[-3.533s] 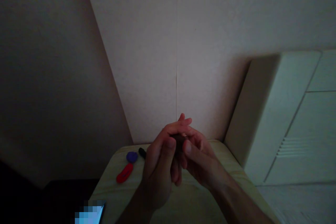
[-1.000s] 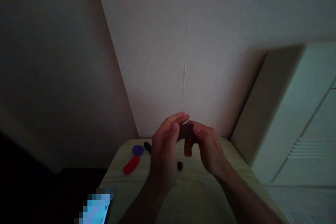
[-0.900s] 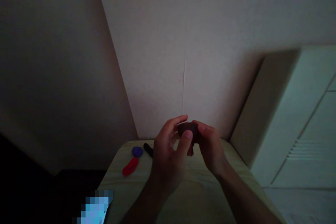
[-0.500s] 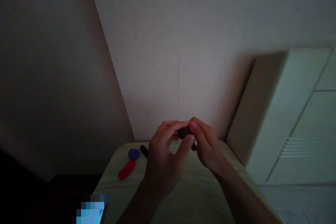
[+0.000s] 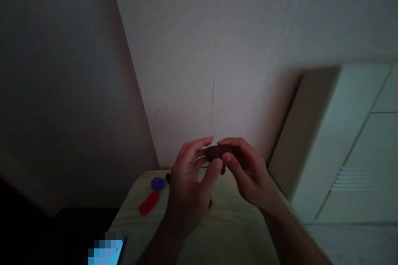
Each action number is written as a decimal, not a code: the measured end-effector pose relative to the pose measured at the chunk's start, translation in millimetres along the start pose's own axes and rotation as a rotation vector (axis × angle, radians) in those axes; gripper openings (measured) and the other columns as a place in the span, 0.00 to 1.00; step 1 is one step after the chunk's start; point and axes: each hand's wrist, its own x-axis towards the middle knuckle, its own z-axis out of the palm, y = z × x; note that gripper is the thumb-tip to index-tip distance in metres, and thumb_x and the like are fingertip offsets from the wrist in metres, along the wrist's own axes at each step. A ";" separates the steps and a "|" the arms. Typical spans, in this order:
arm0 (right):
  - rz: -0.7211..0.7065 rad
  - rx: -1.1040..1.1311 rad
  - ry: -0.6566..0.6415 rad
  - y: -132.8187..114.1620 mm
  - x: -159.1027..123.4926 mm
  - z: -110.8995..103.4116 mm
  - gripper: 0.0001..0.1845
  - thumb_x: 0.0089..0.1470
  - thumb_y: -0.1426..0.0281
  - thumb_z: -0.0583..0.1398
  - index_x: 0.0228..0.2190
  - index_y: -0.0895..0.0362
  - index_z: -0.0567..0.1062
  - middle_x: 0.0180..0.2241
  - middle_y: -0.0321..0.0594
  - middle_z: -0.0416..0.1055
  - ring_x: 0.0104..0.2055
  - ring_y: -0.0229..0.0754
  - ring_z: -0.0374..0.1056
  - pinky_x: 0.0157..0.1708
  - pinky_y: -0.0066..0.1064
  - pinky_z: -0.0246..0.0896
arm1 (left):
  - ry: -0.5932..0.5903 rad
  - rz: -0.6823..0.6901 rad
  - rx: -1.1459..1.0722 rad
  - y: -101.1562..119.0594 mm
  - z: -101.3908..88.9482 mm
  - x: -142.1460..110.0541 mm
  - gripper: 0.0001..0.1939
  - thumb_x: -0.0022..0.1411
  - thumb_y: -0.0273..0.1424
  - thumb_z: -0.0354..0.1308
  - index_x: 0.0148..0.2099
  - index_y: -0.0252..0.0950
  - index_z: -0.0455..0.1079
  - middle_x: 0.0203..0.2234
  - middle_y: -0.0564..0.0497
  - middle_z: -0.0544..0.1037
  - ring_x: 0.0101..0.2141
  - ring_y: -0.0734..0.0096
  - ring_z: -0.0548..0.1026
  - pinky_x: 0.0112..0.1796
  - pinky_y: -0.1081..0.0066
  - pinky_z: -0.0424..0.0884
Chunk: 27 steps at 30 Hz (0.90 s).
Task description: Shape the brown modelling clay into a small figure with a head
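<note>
Above the table, both my hands are on a dark brown lump (image 5: 214,152), smooth and longish, which looks like modelling clay. My right hand (image 5: 248,169) grips its right end between thumb and fingers. My left hand (image 5: 191,178) has its thumb against the near side and fingers behind the left end; its index finger is raised off the lump. Below the lump, between the hands, a small reddish-brown bit (image 5: 223,169) shows; whether it is clay or a fingertip I cannot tell.
On the wooden table (image 5: 236,236) lie a red lump (image 5: 149,203), a blue-purple lump (image 5: 158,184) and a dark piece (image 5: 168,178) partly behind my left hand. A lit, blurred-out screen (image 5: 107,252) is at the front left. A white cabinet (image 5: 336,140) stands right; walls rise behind and left.
My hands have moved slightly apart, and more of the brown lump shows between them. The left index finger has lifted off it. The view has shifted slightly.
</note>
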 end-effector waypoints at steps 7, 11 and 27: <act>-0.066 -0.017 -0.046 -6.9 0.1 -6.9 0.10 0.67 0.67 0.63 0.50 0.51 0.77 0.40 0.41 0.78 0.37 0.39 0.74 0.37 0.31 0.74 | 0.017 0.027 0.117 0.9 -3.2 1.0 0.10 0.63 0.32 0.69 0.47 0.40 0.82 0.44 0.47 0.84 0.46 0.61 0.82 0.49 0.66 0.78; -0.081 0.000 -0.008 -7.0 1.6 -11.3 0.11 0.63 0.71 0.67 0.47 0.50 0.82 0.40 0.40 0.81 0.35 0.38 0.76 0.36 0.30 0.76 | 0.001 0.076 0.170 -1.1 -4.3 -0.6 0.08 0.65 0.32 0.68 0.47 0.42 0.81 0.44 0.49 0.83 0.47 0.62 0.81 0.50 0.67 0.77; -0.039 0.086 0.022 -13.0 5.3 -16.1 0.14 0.55 0.74 0.73 0.44 0.48 0.86 0.41 0.41 0.84 0.43 0.43 0.81 0.45 0.35 0.81 | -0.019 0.105 0.045 3.4 -5.5 1.2 0.06 0.62 0.26 0.69 0.43 0.40 0.80 0.42 0.49 0.82 0.46 0.67 0.81 0.48 0.72 0.79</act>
